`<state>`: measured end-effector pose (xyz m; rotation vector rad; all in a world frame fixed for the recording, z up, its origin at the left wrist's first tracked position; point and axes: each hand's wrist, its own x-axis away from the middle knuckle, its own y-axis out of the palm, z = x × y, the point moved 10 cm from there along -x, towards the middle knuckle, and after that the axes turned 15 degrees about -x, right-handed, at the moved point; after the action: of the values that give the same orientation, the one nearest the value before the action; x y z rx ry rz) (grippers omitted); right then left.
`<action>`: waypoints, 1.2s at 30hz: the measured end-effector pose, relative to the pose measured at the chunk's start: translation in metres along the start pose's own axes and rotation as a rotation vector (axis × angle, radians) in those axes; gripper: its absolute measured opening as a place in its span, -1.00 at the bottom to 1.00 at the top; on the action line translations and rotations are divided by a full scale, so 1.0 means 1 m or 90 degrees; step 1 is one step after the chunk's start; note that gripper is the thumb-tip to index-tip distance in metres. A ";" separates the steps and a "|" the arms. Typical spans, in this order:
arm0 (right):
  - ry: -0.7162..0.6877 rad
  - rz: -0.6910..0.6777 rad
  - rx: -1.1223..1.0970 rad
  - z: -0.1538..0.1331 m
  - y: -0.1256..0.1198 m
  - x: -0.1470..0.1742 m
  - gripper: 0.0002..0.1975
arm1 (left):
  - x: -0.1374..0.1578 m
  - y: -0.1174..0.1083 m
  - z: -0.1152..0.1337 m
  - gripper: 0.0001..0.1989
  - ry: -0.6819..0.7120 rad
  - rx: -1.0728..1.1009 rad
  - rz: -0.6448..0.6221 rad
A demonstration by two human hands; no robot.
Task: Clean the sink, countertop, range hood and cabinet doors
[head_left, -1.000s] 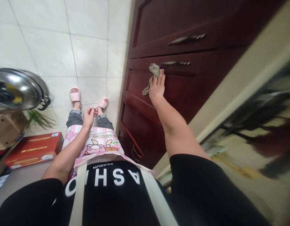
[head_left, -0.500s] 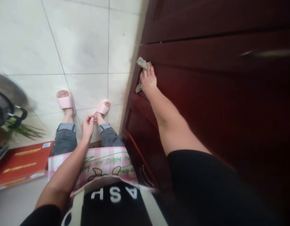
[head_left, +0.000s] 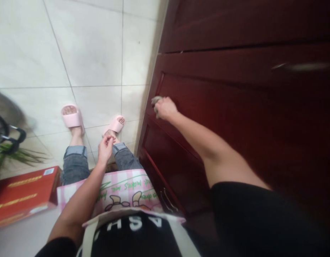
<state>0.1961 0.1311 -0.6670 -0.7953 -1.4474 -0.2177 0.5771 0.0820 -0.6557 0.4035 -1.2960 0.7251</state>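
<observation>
My right hand (head_left: 166, 107) is closed on a greyish cloth (head_left: 156, 100), bunched under the fingers. It presses the cloth against the dark red wooden cabinet door (head_left: 202, 103), near the lower corner of the recessed panel. My left hand (head_left: 106, 147) hangs in front of my legs, above the foot in the right-hand slipper. Its fingers are curled and pinched together; whether anything small is between them cannot be made out.
Pale floor tiles (head_left: 92, 46) run along the cabinet's base. Pink slippers (head_left: 71, 119) are on my feet. At left are a red box (head_left: 25, 192), green leaves (head_left: 23, 157) and a black-handled pan (head_left: 19, 137). Metal handles (head_left: 301, 66) stick out from the cabinet doors.
My right hand has slid the cloth along the panel edge, toward my body, and the fingers are more bunched around it. My left hand has shifted slightly right and closer to my body.
</observation>
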 end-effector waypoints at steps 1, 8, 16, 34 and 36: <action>-0.009 0.057 -0.008 0.005 -0.032 -0.007 -0.51 | 0.001 0.001 0.000 -0.78 0.002 0.007 -0.007; -0.151 0.396 -0.266 0.057 -0.151 -0.070 -0.26 | 0.006 -0.012 -0.005 -0.68 0.022 -0.006 0.013; -0.036 0.284 0.019 0.038 -0.067 -0.163 -0.42 | 0.016 -0.024 0.002 -0.63 0.039 -0.063 -0.007; 0.000 0.245 -0.166 0.037 0.023 -0.091 -0.30 | 0.015 -0.023 0.011 -0.65 0.058 -0.056 -0.011; 0.005 0.306 -0.103 0.047 -0.015 -0.094 -0.29 | 0.015 -0.025 0.012 -0.64 0.064 -0.057 -0.014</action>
<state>0.1356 0.1180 -0.7527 -1.2465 -1.1995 0.0311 0.5871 0.0604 -0.6355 0.3045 -1.2230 0.6577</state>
